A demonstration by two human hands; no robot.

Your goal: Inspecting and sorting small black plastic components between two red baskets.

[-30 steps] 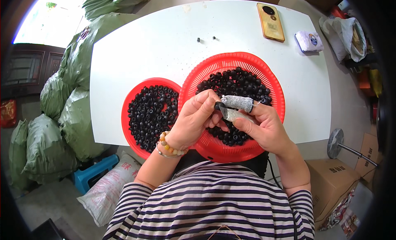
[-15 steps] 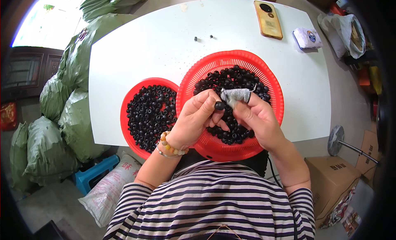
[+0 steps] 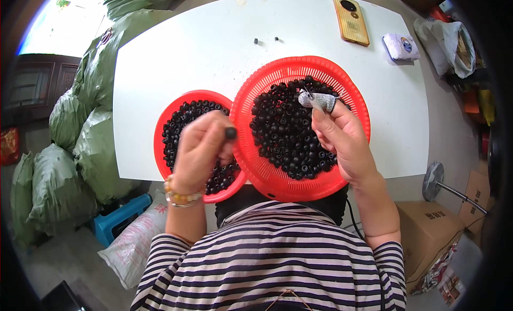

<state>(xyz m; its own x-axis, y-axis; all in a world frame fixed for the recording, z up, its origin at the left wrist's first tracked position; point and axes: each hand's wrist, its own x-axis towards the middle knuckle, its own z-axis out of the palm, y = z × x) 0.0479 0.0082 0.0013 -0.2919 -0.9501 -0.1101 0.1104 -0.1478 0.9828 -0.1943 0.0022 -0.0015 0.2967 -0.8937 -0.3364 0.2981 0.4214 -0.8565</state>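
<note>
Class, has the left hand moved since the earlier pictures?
Yes: the left hand moved left, from over the larger basket to over the smaller basket.

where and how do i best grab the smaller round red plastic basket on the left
Probably pinch the smaller round red plastic basket by its left rim, coming from the left: that curved edge shows clear, while its right side is partly hidden by the larger round red slotted plastic basket and the bare left hand hides its middle.

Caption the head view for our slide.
Round black piece in left hand, grey finger sleeve on right hand, red baskets beneath.
</note>
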